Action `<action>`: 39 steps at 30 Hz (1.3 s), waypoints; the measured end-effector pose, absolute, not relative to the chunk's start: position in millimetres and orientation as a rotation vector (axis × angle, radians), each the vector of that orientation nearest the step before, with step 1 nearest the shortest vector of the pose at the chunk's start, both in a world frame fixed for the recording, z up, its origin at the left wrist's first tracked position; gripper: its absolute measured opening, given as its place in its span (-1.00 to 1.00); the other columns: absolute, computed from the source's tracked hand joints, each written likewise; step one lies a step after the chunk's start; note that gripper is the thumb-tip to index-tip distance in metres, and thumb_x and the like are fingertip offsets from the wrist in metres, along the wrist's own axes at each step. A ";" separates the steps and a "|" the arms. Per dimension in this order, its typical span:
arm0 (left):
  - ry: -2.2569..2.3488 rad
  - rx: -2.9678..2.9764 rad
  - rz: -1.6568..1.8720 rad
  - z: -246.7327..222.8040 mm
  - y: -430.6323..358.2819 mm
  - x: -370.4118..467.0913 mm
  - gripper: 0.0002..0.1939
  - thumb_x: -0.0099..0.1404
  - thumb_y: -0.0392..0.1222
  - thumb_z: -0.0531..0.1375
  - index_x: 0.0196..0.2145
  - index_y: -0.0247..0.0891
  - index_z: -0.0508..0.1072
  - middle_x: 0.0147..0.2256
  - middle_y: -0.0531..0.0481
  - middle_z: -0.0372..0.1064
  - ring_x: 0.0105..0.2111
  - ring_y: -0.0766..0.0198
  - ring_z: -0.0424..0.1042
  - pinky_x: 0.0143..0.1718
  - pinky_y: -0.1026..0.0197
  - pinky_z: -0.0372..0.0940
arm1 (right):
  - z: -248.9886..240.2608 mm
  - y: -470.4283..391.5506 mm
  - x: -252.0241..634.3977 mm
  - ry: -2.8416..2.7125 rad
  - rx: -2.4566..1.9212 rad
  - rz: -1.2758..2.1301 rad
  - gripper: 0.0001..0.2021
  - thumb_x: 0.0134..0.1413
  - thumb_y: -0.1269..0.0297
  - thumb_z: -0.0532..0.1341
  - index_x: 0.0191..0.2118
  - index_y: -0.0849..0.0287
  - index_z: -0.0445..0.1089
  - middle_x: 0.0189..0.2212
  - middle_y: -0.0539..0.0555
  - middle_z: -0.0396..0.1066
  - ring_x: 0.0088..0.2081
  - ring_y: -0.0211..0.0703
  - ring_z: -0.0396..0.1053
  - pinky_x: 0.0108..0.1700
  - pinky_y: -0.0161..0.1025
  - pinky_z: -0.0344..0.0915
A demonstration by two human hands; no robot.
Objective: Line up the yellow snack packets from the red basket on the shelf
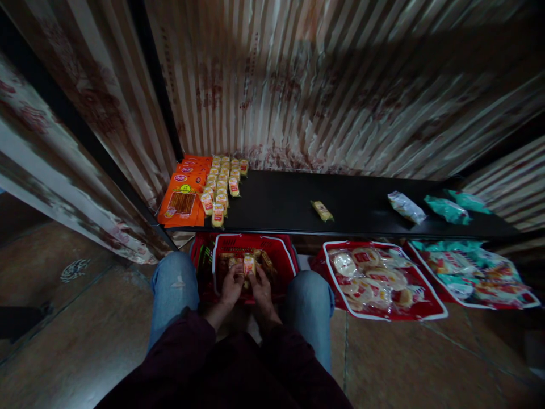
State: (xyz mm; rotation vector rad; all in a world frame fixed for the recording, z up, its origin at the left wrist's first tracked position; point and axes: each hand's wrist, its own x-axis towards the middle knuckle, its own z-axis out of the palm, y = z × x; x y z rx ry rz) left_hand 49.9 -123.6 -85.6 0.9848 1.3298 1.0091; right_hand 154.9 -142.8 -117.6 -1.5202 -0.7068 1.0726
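My left hand (232, 286) and my right hand (260, 288) are close together over the red basket (286, 255) between my knees. A small yellow wrapped snack packet (249, 263) with a red and white label stands upright between my fingers, gripped from both sides. More yellow packets (267, 262) lie in the basket beneath, partly covered by my hands. Beyond the basket, rows of matching yellow packets (221, 184) stand at the left of the black shelf (276, 199), beside overlapping orange snack bags (185, 196).
One yellow packet (322, 211) lies alone mid-shelf. Farther right are a whitish packet (406, 208) and teal packets (448, 209). On the floor at right stand a basket of round wrapped snacks (370, 275) and another of teal packets (477, 270). A black post (159, 79) rises at left.
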 end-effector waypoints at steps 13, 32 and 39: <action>1.352 1.510 1.023 -62.2 -129.5 50.5 -0.53 0.16 -0.35 0.03 0.03 -0.24 0.42 0.01 -0.16 0.35 0.03 0.14 0.33 0.13 0.08 0.19 | -82.4 -139.3 150.3 -0.793 -1.606 0.886 -0.47 -0.04 -0.06 0.19 0.00 0.16 0.42 0.04 0.18 0.42 0.08 0.03 0.34 0.16 -0.07 0.20; 1.451 1.475 1.267 25.9 -41.6 64.7 -0.56 0.32 -0.22 -0.06 0.10 -0.28 0.32 0.06 -0.18 0.30 0.09 0.17 0.27 0.18 0.11 0.14 | 4.8 -29.5 144.9 -1.096 -1.462 0.686 -0.53 0.07 0.12 0.14 0.09 0.17 0.34 0.05 0.19 0.40 0.07 -0.01 0.34 0.18 -0.02 0.17; 1.491 1.372 1.311 29.0 -9.2 76.9 -0.56 0.33 -0.20 -0.09 0.10 -0.33 0.30 0.13 -0.22 0.25 0.15 0.21 0.23 0.23 0.09 0.08 | 8.7 20.1 148.5 -1.246 -1.511 0.583 -0.56 0.05 0.21 0.09 0.05 0.25 0.37 -0.06 0.25 0.43 -0.07 -0.04 0.39 0.07 -0.05 0.28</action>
